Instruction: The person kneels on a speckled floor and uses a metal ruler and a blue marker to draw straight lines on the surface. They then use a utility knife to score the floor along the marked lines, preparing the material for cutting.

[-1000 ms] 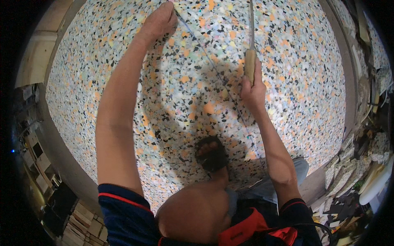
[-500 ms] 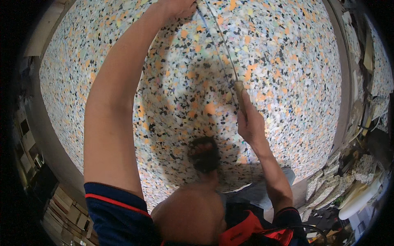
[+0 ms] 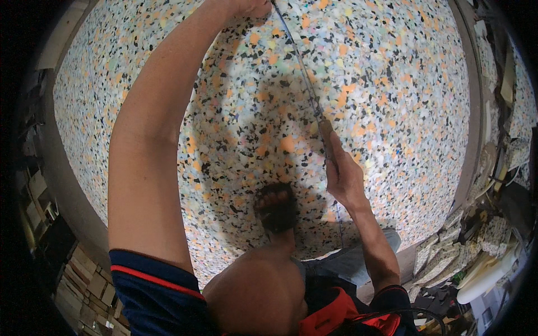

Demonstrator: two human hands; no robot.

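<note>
A large sheet of speckled, multicoloured foam point(image 3: 386, 95) fills the middle of the view. My right hand point(image 3: 346, 179) is closed round the wooden handle of a long, thin-bladed knife point(image 3: 305, 75). The blade runs up and to the left, lying over or close along a blue line drawn on the foam. At the top edge my left hand point(image 3: 255, 8) is closed beside the blade's far end. Whether it grips the blade tip or the foam is hidden. Below the hands, the blue line point(image 3: 339, 224) shows again near my right wrist.
My sandalled foot point(image 3: 276, 207) presses on the foam, with my bent knee point(image 3: 255, 291) behind it. Foam offcuts point(image 3: 487, 235) are heaped along the right side. Stacked pale pieces point(image 3: 92, 280) lie at the lower left. A brown surface point(image 3: 67, 185) borders the foam.
The knife handle has come slightly toward me in my right hand. The blade has swung left, from beside the blue line to lie along it. My left hand stays near the blade's far end.
</note>
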